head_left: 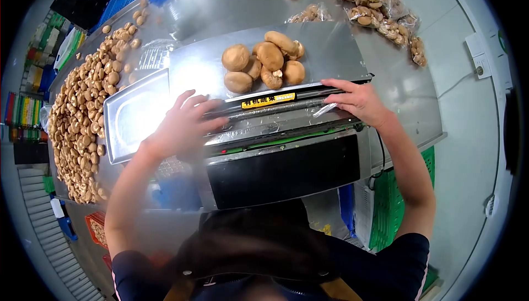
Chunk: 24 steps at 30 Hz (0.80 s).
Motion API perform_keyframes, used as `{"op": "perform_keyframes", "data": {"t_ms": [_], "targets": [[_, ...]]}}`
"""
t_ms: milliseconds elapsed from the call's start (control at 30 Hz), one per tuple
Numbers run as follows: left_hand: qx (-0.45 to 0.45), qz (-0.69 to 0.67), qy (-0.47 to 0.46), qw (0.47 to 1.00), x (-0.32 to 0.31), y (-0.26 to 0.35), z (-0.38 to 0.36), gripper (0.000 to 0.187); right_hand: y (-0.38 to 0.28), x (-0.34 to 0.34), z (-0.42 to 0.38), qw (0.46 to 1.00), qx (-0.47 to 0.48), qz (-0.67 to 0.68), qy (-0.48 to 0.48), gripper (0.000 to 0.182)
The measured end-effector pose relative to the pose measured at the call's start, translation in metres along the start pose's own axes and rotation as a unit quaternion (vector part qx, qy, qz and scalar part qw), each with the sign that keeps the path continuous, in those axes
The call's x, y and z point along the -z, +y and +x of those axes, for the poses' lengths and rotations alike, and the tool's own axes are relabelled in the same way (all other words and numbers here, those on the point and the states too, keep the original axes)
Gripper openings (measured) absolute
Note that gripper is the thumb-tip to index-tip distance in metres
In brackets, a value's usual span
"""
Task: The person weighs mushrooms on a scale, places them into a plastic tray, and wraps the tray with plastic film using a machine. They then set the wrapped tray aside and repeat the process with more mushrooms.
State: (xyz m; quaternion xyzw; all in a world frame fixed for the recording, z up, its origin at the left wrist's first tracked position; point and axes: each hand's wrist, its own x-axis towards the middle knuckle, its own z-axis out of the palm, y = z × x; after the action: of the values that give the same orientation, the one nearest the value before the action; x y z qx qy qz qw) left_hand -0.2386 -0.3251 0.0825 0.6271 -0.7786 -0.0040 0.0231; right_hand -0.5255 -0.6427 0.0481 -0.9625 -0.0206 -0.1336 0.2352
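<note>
looking light and easily bruised, mushrooms point(270, 57) likely suit cupping by their caps; left hand point(184, 124) spread, right hand's point(363, 102) grip unclear.

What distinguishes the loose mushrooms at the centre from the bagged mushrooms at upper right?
The central mushrooms are bare; the bagged mushrooms are wrapped in clear plastic. The central mushrooms form one small cluster, while the bagged mushrooms make up a larger heap. Both show brown caps.
</note>
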Motion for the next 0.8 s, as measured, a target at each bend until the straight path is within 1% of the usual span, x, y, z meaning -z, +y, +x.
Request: {"op": "perform_keyframes", "data": {"t_ms": [33,133,167,233,300,333,367,433,467,500,533,567,600,633,667,700,733,767,800], "targets": [[-0.004,0.012,0.037,0.999,-0.007,0.002,0.005,0.043,0.0,0.0,-0.002,0.997,-0.039,0.061,0.005,0.021],[-0.018,-0.033,0.064,0.997,-0.016,0.002,0.002,0.033,0.006,-0.001,-0.009,0.994,-0.025,0.105,0.013,0.019],[0.002,-0.034,0.108,0.994,-0.022,0.006,0.0,0.025,0.003,0.003,-0.012,0.982,-0.11,0.156,-0.008,0.02],[0.115,-0.159,0.05,0.979,-0.018,0.015,-0.019,0.025,-0.023,0.021,-0.02,0.926,-0.279,0.251,-0.045,0.02],[0.168,-0.281,0.112,0.938,-0.013,0.024,-0.052,0.011,-0.037,0.033,-0.043,0.937,-0.231,0.262,-0.005,0.017],[0.196,-0.328,0.066,0.922,-0.002,0.027,-0.068,0.008,-0.043,0.043,-0.046,0.942,-0.204,0.265,0.016,0.016],[0.21,-0.374,0.098,0.898,0.011,0.03,-0.078,0.008,-0.053,0.057,-0.041,0.937,-0.215,0.271,0.056,0.014],[0.202,-0.454,0.269,0.825,0.044,0.026,-0.072,0.012,-0.081,0.086,-0.017,0.92,-0.234,0.284,0.136,0.012],[0.167,-0.471,0.373,0.782,0.062,0.015,-0.06,0.015,-0.076,0.092,-0.006,0.925,-0.197,0.224,0.234,0.011],[0.132,-0.468,0.433,0.759,0.077,-0.003,-0.047,0.015,-0.065,0.096,0.012,0.917,-0.159,0.163,0.328,0.011],[0.108,-0.521,0.506,0.679,0.081,-0.021,-0.032,0.018,-0.056,0.093,0.043,0.895,-0.103,0.203,0.383,0.014],[0.12,-0.481,0.534,0.685,0.069,-0.051,-0.012,0.019,-0.045,0.09,0.079,0.866,-0.046,0.243,0.434,0.022],[0.189,-0.364,0.505,0.759,0.06,-0.064,0.026,0.023,-0.026,0.083,0.102,0.917,-0.065,0.162,0.359,0.034],[0.224,-0.372,0.461,0.774,0.029,-0.091,0.049,0.035,-0.004,0.066,0.118,0.954,-0.082,0.079,0.279,0.048],[0.242,-0.413,0.387,0.788,-0.001,-0.086,0.059,0.049,0.019,0.037,0.131,0.971,-0.125,0.025,0.202,0.06],[0.257,-0.451,0.31,0.796,-0.028,-0.08,0.074,0.065,0.042,0.003,0.135,0.978,-0.167,-0.029,0.122,0.071],[0.262,-0.433,0.239,0.828,-0.04,-0.079,0.077,0.078,0.061,-0.021,0.13,0.979,-0.192,0.047,0.049,0.084],[0.26,-0.41,0.167,0.858,-0.052,-0.079,0.08,0.091,0.058,-0.027,0.124,0.971,-0.219,-0.057,-0.076,0.08],[0.249,-0.33,0.097,0.905,-0.058,-0.077,0.073,0.102,0.047,-0.022,0.118,0.972,-0.225,-0.021,-0.06,0.075]]}}
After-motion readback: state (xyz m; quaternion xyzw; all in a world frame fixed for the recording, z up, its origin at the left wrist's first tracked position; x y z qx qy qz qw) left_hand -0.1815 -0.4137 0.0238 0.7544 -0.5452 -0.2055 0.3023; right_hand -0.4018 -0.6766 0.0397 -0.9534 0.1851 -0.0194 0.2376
